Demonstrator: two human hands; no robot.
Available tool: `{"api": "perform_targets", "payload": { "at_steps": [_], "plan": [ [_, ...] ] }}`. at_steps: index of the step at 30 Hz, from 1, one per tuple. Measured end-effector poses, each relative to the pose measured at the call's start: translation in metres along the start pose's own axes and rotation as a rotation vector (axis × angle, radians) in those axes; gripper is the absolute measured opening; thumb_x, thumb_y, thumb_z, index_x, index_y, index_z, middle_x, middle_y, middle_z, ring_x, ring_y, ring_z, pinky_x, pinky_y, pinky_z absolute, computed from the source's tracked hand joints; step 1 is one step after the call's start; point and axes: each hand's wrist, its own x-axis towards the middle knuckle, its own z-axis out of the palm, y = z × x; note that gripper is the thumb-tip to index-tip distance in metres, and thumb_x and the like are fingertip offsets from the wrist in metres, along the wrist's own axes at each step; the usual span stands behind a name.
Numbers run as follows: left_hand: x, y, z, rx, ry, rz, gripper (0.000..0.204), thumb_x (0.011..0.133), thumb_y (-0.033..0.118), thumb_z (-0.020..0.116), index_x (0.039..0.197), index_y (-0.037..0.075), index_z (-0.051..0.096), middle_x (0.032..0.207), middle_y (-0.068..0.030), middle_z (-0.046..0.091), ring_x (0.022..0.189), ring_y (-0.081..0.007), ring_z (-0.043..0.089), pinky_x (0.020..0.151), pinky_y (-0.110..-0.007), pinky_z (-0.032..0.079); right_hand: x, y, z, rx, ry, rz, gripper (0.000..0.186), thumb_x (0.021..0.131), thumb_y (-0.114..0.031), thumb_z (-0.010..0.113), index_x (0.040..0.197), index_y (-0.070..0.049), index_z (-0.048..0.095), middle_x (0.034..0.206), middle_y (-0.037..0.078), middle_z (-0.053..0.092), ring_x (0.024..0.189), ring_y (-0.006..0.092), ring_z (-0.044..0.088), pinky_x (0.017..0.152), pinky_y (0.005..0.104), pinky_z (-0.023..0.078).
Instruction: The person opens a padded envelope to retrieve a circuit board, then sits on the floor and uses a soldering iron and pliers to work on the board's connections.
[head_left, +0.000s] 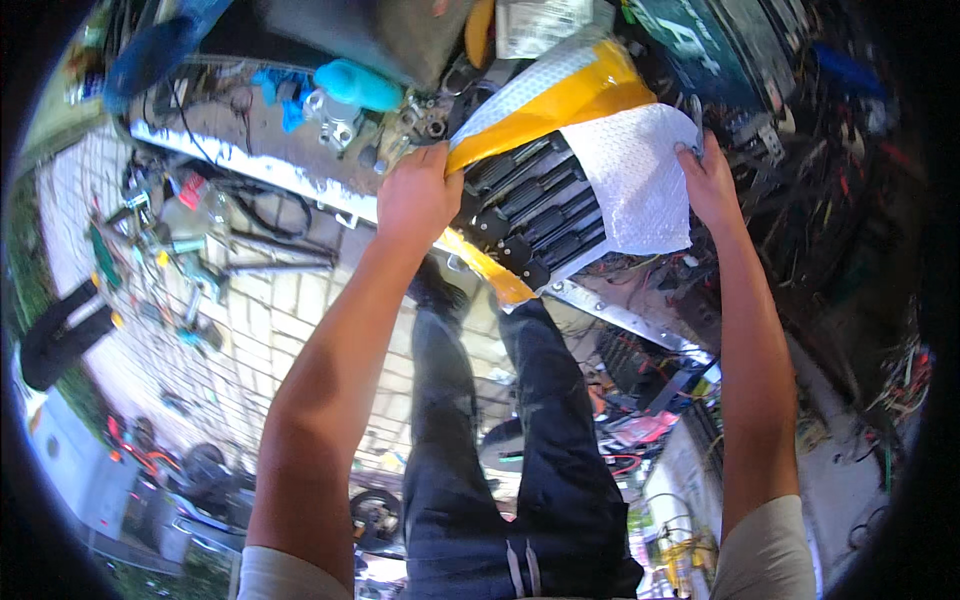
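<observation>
A sheet of white, dimpled bubble wrap with broad yellow tape along it is spread between my hands. My left hand is closed on its taped edge, fingers curled over the yellow strip. On the other side, my right hand pinches a corner of the white sheet between thumb and fingers. Inside the opened wrap lie several long black parts with blocky ends, side by side. Their exact kind I cannot make out. Another yellow strip hangs at the near side, above my legs.
The wrap is over a cluttered bench with a pale front edge. Metal fittings and a bright blue rounded object sit at its far left. Tangled wires and scrap fill the right. Tools and parts lie on the paving.
</observation>
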Motion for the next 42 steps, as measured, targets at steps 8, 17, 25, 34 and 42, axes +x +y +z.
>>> {"api": "perform_targets", "payload": {
  "at_steps": [8,17,25,34,42],
  "plan": [
    [0.026,0.027,-0.014,0.102,-0.079,0.257,0.037,0.078,0.013,0.062,0.114,0.005,0.059,0.097,-0.0147,0.06,0.088,-0.0338,0.06,0.076,-0.043,0.051,-0.131,-0.055,0.027,-0.05,0.627,-0.196,0.025,0.088,-0.003,0.054,0.112,0.003,0.052,0.106,0.019,0.055,0.098,0.0326,0.057,0.089,0.0364,0.043],
    [0.057,0.027,-0.03,-0.13,-0.336,0.037,0.026,0.08,0.009,0.061,0.105,0.005,0.067,0.088,-0.0181,0.068,0.08,-0.0319,0.067,0.071,-0.035,0.052,-0.131,-0.045,0.074,-0.073,0.47,-0.174,0.042,0.066,-0.014,0.074,0.105,-0.008,0.059,0.089,0.01,0.06,0.081,0.0301,0.059,0.073,0.0406,0.045],
    [0.07,0.02,-0.029,-0.145,-0.435,-0.014,0.026,0.082,0.012,0.066,0.107,0.002,0.066,0.095,-0.0132,0.069,0.085,-0.0218,0.065,0.077,-0.03,0.048,-0.17,-0.072,0.129,-0.252,-0.04,-0.307,0.071,0.066,-0.041,0.077,0.124,-0.011,0.049,0.098,0.008,0.053,0.083,0.025,0.059,0.07,0.0374,0.047],
    [0.077,0.025,-0.029,-0.125,-0.578,-0.096,0.034,0.083,0.016,0.067,0.114,0.002,0.063,0.101,-0.0161,0.068,0.087,-0.0289,0.066,0.079,-0.032,0.05,-0.169,-0.025,0.161,-0.367,0.015,-0.268,0.037,0.08,-0.019,0.06,0.115,-0.009,0.056,0.092,0.007,0.053,0.078,0.0218,0.061,0.065,0.0349,0.046],
    [0.069,0.027,-0.019,-0.153,-0.503,-0.072,0.036,0.084,0.019,0.067,0.112,-0.003,0.06,0.1,-0.0175,0.067,0.09,-0.0268,0.064,0.08,-0.032,0.048,-0.165,-0.021,0.168,-0.288,0.08,-0.21,0.025,0.074,-0.012,0.062,0.099,-0.01,0.058,0.092,0.006,0.054,0.077,0.0243,0.061,0.064,0.0369,0.046]
  ]
}}
